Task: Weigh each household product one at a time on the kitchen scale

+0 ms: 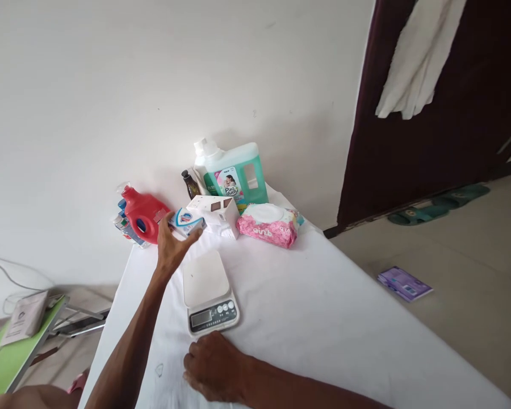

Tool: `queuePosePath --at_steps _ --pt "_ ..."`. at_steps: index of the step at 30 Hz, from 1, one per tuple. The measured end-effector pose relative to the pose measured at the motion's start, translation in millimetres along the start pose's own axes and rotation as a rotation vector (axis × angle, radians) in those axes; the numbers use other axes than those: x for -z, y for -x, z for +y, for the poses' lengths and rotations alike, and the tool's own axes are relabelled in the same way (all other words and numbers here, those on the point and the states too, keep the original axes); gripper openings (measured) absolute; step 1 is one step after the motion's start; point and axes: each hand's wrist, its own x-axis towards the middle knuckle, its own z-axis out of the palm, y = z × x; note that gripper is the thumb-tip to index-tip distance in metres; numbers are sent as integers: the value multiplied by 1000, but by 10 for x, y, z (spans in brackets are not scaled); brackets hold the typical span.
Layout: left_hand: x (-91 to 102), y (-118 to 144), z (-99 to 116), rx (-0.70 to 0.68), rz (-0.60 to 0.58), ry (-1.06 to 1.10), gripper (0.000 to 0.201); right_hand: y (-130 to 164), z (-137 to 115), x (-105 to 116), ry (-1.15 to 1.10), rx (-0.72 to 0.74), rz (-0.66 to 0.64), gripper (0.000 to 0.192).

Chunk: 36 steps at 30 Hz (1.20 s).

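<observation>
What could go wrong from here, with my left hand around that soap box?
First, your left hand spans the blue-and-white soap box right beside the red jug, so your knuckles might bump the jug, which stands near the table's left edge.
Second, the white carton sits close beyond the soap box and could get shifted if the box is dragged.
Third, your right fist is at the digital scale's front edge and might nudge it.

White-blue box point(186, 219) beyond white scale point(206, 279)
</observation>
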Motion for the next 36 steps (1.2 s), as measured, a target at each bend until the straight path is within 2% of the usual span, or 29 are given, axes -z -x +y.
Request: queuePosePath --at_steps 2,5,7,10,15,20,22,24,26,28,32,36 --pt "114 342 -135 -9 -54 8 86 1 1 101 -27 -22 -83 22" --pt "170 798 -319 14 -107 -9 86 -19 9 210 -72 -40 -174 26" --pt "159 1010 -392 41 -120 -39 87 -38 10 248 -95 -45 -211 27" --pt "122 1178 -421 45 -134 -98 87 -57 1 277 -94 -56 -243 27" --pt "114 1253 -428 71 -191 -153 88 -58 -11 299 -65 -62 -245 28" --pt "295 1299 -561 62 -230 -125 93 -61 -6 298 -60 -64 -259 32" --pt "390 1312 -664 107 -175 -10 78 -58 -4 289 -61 -65 -264 32" --pt "460 1322 -794 214 -57 91 59 -51 -3 275 -62 -67 -266 32" --pt "496 1334 -938 355 63 120 55 -40 0 260 -62 -68 -264 31" --pt "507 1348 -1068 448 123 122 54 -30 3 246 -64 -63 -253 29" --pt "499 1372 -1209 443 84 125 48 -14 9 228 -78 -53 -229 29" --pt "493 1381 -1218 425 54 104 43 5 11 210 -74 -44 -218 27"
